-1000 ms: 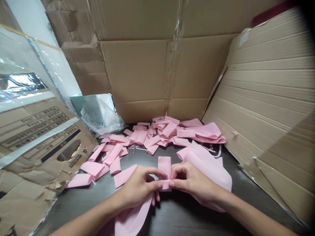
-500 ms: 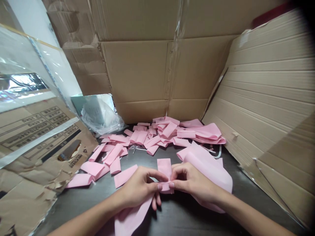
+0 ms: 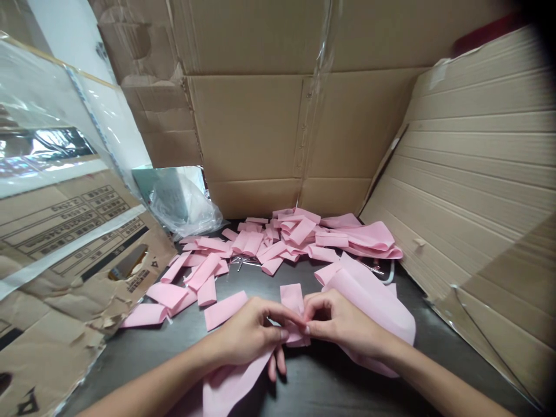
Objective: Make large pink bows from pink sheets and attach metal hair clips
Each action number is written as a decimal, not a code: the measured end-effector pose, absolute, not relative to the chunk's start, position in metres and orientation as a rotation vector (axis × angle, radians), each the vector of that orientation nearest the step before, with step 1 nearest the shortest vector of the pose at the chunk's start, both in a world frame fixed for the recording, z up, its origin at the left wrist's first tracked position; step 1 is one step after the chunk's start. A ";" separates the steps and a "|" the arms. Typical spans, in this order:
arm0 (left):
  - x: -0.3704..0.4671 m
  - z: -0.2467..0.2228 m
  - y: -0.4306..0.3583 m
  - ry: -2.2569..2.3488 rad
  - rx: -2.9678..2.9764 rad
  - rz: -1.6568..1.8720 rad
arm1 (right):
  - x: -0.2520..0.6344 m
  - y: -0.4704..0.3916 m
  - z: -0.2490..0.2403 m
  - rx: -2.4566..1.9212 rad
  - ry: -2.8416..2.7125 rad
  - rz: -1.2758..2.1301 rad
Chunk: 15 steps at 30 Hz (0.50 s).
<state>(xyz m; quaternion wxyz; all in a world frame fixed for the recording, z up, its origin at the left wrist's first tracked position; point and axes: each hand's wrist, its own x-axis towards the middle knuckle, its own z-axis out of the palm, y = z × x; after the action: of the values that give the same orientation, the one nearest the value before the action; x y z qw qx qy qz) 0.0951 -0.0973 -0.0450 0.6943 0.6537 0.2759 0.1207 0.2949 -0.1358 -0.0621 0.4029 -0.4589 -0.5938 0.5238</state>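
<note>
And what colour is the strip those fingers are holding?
The strip is light pink, best seen in the head view.

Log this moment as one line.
left hand: holding pink strip | right hand: holding same strip | beyond: pink pieces scattered on dark table

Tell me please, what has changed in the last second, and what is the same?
The left hand has moved its index fingertip rightward, where it now seems to meet the fingertips of the right hand. The far end of the pink strip has come slightly toward the person. No clear new hold or release; the right hand still pinches the strip. The scattered pink pieces stayed put.
</note>
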 end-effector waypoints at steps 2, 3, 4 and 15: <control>0.095 -0.044 -0.097 0.612 1.450 0.285 | 0.295 -0.136 -0.060 -1.154 -1.486 1.341; 0.094 -0.043 -0.097 0.615 1.450 0.287 | 0.295 -0.136 -0.059 -1.153 -1.469 1.352; 0.094 -0.042 -0.097 0.622 1.451 0.283 | 0.295 -0.136 -0.059 -1.153 -1.449 1.358; 0.090 -0.045 -0.096 0.671 1.504 0.196 | 0.299 -0.133 -0.060 -1.327 -1.285 1.407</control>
<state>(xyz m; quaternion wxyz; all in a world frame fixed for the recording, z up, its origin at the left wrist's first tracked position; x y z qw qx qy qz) 0.0901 -0.0957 -0.0449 0.6755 0.6686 0.2986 0.0873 0.2994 -0.1332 -0.0603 0.3983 -0.5243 -0.5077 0.5556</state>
